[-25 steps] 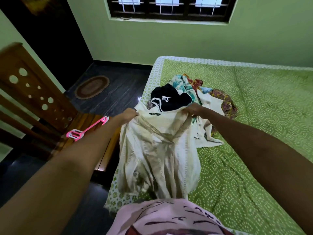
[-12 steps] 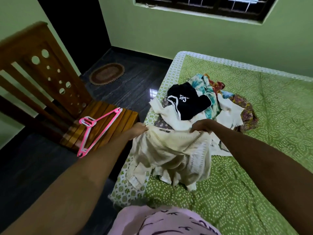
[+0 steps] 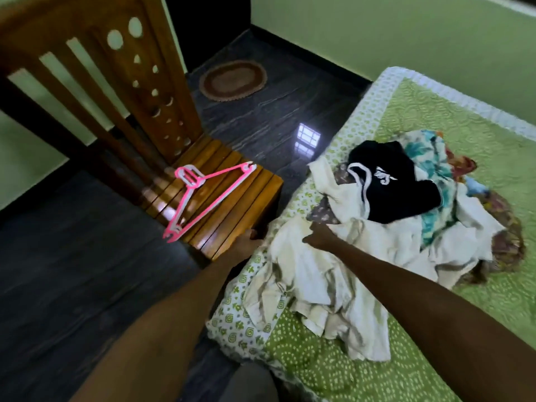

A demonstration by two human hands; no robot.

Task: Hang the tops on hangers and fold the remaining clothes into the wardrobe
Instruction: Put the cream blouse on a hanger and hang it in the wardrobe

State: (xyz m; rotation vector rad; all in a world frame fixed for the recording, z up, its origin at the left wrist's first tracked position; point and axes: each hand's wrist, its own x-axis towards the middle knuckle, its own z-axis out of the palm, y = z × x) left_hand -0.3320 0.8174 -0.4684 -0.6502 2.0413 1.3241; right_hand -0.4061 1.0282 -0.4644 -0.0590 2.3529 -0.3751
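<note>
Head view: the pink hanger lies on the chair seat, long axis slanting away, just beyond the left hand, seemingly empty, fingers blurred. The right hand rests on the cream top on the bed, grip unclear.

The left hand sits at the near corner of the wooden chair, whose slatted seat lies open above except where the pink hangers rest. The chair back walls off the far side. The cream top and the clothes pile crowd the bed edge; green bedding beyond lies bare.
</note>
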